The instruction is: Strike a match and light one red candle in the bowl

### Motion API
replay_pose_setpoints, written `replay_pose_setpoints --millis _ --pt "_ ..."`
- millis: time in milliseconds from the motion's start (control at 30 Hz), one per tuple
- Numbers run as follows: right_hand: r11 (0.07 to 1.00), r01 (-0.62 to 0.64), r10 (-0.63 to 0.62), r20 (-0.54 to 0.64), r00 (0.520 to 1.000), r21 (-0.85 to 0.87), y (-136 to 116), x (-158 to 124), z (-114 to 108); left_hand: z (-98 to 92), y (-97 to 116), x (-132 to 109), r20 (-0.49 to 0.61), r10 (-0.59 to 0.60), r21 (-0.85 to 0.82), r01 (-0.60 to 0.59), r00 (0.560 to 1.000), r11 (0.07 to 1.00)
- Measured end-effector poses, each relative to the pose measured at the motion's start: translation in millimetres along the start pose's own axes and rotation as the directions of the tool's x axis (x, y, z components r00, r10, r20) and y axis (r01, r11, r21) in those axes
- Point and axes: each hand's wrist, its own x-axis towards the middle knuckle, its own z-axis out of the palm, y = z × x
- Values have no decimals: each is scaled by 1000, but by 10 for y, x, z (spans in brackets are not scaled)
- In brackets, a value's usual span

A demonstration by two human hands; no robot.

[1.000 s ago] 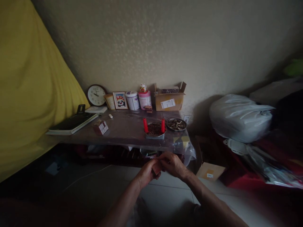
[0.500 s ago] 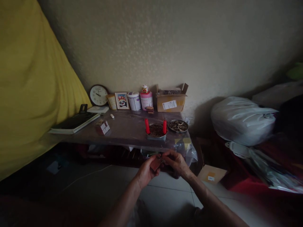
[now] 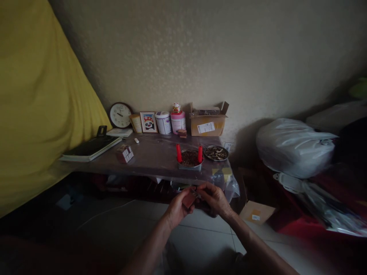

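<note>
My left hand (image 3: 178, 208) is closed around a small reddish-brown matchbox (image 3: 189, 200), held just in front of the table's near edge. The fingers of my right hand (image 3: 212, 196) are pinched at the far end of that box. Something small and pale shows between them, too dim to make out. Beyond my hands, on the table, stands a metal tin (image 3: 189, 166) filled with dark grains. Two red candles (image 3: 179, 153) stand upright in it, one at each side. Right of the tin lies a round metal plate (image 3: 208, 156) with several thin pale sticks like matches.
Along the wall stand a clock (image 3: 119, 115), a framed panda picture (image 3: 148, 122), two lidded tubs (image 3: 163, 123) and a cardboard box (image 3: 207, 126). A puzzle cube (image 3: 125, 154) and a large book (image 3: 91, 149) lie left. White bags (image 3: 292, 147) are piled at right.
The view has shifted very slightly. Both hands stay together at the matchbox, with only a small movement of the fingers and the box.
</note>
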Motion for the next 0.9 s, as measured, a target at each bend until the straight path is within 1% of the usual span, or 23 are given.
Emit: replay_pose_setpoints --millis 100,200,300,400,500,633,700,767,900 --pt "999 -14 13 -9 1000 -53 -34 -10 7 -12 -10 5 2 14 -4 -14 1000 1000" --pt "999 -21 21 -7 1000 -38 -65 -17 15 -13 -17 9 -2 22 -18 -22 1000 1000" --pt "998 4 -6 -29 1000 -66 -64 -15 13 -4 -12 3 -16 38 -32 -39 999 999" --pt "995 10 -13 -34 999 -97 -40 -8 15 -1 -8 -6 14 48 -28 -47 999 998" --pt "999 -12 11 -21 1000 -46 -26 1 25 -7 -13 -7 52 40 -13 -40 998 999" --pt "997 -20 22 -31 999 73 -35 18 25 -1 -10 -1 27 46 -25 -46 999 999" --pt "996 -5 9 -47 999 91 -42 21 20 11 1 -3 11 47 -36 -47 999 998" --pt "998 1 2 -53 999 67 -47 17 19 25 12 -10 11 50 -44 -50 999 998" --pt "1000 -19 18 -22 1000 -20 -43 2 31 40 18 -22 12 26 -18 -26 1000 1000"
